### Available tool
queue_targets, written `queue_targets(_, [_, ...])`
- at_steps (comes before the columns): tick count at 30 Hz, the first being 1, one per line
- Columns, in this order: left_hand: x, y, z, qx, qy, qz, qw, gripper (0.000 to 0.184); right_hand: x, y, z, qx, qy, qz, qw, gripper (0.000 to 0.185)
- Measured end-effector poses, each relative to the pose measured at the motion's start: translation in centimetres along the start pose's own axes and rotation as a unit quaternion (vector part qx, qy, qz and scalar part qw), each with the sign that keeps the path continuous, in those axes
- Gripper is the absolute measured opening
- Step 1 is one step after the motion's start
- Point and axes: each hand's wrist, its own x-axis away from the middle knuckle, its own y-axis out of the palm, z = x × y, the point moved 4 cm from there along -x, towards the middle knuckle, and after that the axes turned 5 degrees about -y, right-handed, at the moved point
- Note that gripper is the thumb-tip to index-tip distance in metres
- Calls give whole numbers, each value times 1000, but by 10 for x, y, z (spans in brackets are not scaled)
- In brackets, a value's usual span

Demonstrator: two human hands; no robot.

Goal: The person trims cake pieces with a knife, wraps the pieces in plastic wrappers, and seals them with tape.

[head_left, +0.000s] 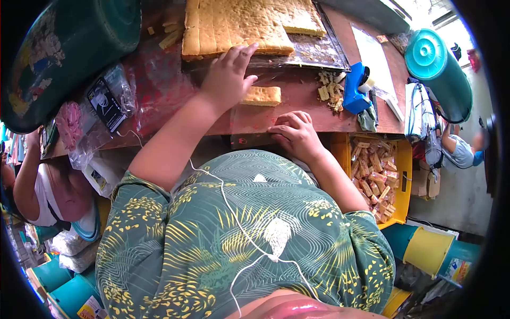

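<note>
A large flat sheet of golden cake (234, 26), scored into strips, lies on a dark baking tray (319, 53) at the far side of the table. My left hand (229, 74) reaches over its front edge, open, fingers apart; whether the fingertips touch it I cannot tell. Just below that hand rests one cut cake bar (264, 95). At the table's near edge is my right hand (296, 133), its fingers curled in; what they hold, if anything, is hidden. Clear plastic with red print (245, 125) lies beside it.
Cake scraps (332, 91) and a blue tape dispenser (357, 87) sit on the right of the table (164, 95). Below is a yellow crate (405, 186) of wrapped bars (374, 178). Green drums (79, 58) stand either side. Another person (58, 186) is at left.
</note>
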Motion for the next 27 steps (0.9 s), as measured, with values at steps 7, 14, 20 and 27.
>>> queue_targets(7, [-11,-2,-10,-116,30,-15,993,38,-6,-14,3,-14,-9,16,1000,17])
queue_targets(14, [-19,-8,-11,-92,34,-25,995,25,-43,-46,4,-34,-3,12,999,9])
queue_targets(20, [-24,-8,-8,-134,38,-35,990,29,-61,-55,15,-34,0,3,999,11])
queue_targets(27, [-27,-10,-7,-87,48,-101,990,20,-58,-51,21,-34,25,-10,999,13])
